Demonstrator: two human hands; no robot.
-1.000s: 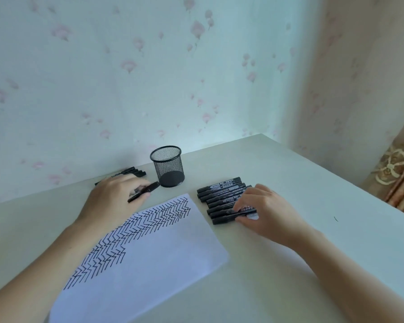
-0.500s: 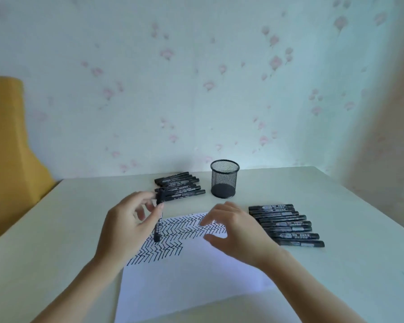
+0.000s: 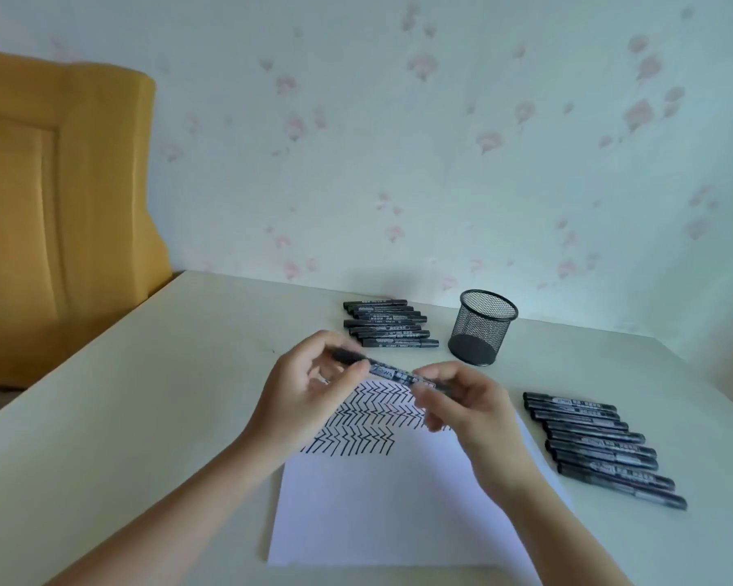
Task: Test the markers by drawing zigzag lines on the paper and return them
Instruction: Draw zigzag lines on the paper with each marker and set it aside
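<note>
Both hands hold one black marker [image 3: 392, 374] level above the top of the white paper [image 3: 398, 513]. My left hand [image 3: 305, 391] pinches its left end and my right hand [image 3: 462, 403] pinches its right end. Rows of black zigzag lines [image 3: 369, 420] cover the paper's upper part. Several black markers [image 3: 388, 323] lie in a row behind my hands. A second row of several markers [image 3: 601, 446] lies to the right of the paper.
A black mesh pen cup [image 3: 481, 327] stands upright near the wall, between the two marker rows. The pale table [image 3: 123, 416] ends at the left, where a yellow chair back [image 3: 60, 205] stands. A flowered wall closes the back.
My left hand turned the marker from hanging upright to level. My right hand came up off the paper and took its right end. The camera swung left and nearer.
</note>
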